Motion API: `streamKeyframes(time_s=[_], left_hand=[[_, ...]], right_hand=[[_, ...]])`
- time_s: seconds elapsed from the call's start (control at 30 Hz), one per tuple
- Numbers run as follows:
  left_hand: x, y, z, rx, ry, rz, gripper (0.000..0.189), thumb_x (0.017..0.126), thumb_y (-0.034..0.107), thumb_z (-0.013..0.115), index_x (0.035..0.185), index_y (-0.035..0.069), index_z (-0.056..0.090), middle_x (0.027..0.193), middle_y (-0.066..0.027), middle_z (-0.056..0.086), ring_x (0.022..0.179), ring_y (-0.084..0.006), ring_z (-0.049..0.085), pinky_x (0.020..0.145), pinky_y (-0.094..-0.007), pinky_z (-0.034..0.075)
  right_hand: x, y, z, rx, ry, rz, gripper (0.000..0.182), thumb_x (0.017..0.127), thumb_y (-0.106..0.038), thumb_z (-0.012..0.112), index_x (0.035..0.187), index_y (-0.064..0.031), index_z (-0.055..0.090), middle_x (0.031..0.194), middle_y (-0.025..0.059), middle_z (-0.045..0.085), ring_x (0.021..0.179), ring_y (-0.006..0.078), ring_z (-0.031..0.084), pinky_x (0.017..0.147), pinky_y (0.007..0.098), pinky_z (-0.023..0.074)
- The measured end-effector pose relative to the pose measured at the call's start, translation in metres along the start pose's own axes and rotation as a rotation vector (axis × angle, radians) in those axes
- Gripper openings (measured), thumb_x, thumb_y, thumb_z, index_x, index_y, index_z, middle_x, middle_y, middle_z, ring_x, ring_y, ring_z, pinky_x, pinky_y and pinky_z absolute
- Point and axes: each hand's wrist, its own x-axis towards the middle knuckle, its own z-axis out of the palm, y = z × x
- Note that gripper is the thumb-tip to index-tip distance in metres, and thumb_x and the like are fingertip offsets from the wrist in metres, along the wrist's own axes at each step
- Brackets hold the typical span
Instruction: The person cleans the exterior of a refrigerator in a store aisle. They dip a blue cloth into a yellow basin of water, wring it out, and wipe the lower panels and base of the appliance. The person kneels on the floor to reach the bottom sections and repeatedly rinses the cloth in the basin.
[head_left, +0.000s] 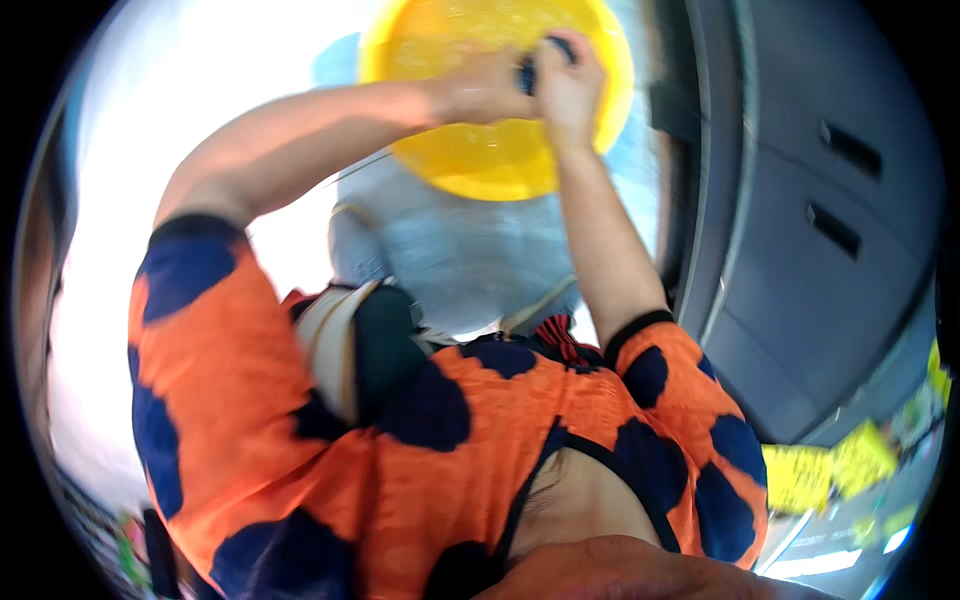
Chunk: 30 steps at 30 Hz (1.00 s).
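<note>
A round yellow plastic basin (487, 180) lies before me, with wet-looking glints inside it. Over the basin my left hand (491, 86) and my right hand (566, 90) meet. Between them is a small dark item (527, 73), perhaps cloth, blurred and mostly covered by fingers. Both hands are closed around it, the right one with its fingers curled over the top. What the dark item is exactly cannot be told.
Dark grey panels (795, 247) with two black recessed handles stand along the right. Yellow sheets or packets (799, 476) bearing writing lie at lower right. A dark green and cream object (382, 345) is close to my waist. Bright glare covers the left side.
</note>
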Motion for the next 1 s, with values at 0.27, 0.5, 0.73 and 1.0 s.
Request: streamKeyframes(time_s=[0.27,0.5,0.73,1.0], left_hand=[[-0.028,0.058,-0.014,-0.757,-0.020,-0.126,0.034,0.089,0.035,0.055,0.100,0.003,0.051,0.080,-0.0042,0.055,0.055,-0.0087,0.050,0.042,-0.0200,0.035],[-0.042,0.071,-0.006,-1.731,-0.657,-0.010,0.046,0.094,0.031,0.047,0.124,-0.002,0.033,0.091,-0.0091,0.042,0.046,-0.0119,0.044,0.038,-0.0205,0.037],[-0.033,0.064,0.014,-1.959,-1.278,0.124,0.039,0.090,0.017,0.055,0.117,-0.002,0.034,0.081,-0.0168,0.051,0.041,-0.0223,0.057,0.032,-0.0265,0.047],[-0.029,0.080,-0.003,-1.816,-0.999,0.014,0.067,0.081,0.011,0.069,0.131,0.002,0.024,0.085,-0.0110,0.045,0.050,-0.0150,0.054,0.040,-0.0229,0.048]], right_hand=[[0.019,-0.052,-0.037,0.415,-0.249,0.016,0.052,0.077,-0.019,0.070,0.122,0.0001,0.052,0.119,0.0152,0.049,0.112,0.0211,0.048,0.094,0.0326,0.0410],[0.009,-0.032,-0.070,0.902,-0.499,0.098,0.078,0.080,-0.017,0.068,0.142,-0.0089,0.023,0.136,0.0181,0.036,0.121,0.0290,0.043,0.096,0.0387,0.0418],[0.022,-0.071,-0.039,1.177,-0.968,-0.125,0.063,0.073,-0.002,0.070,0.129,-0.0024,0.041,0.121,0.0182,0.053,0.100,0.0306,0.062,0.084,0.0355,0.0513],[0.025,-0.095,-0.072,0.598,-0.642,0.094,0.022,0.073,-0.018,0.073,0.087,-0.0014,0.068,0.086,0.0095,0.068,0.077,0.0186,0.065,0.066,0.0271,0.0526]])
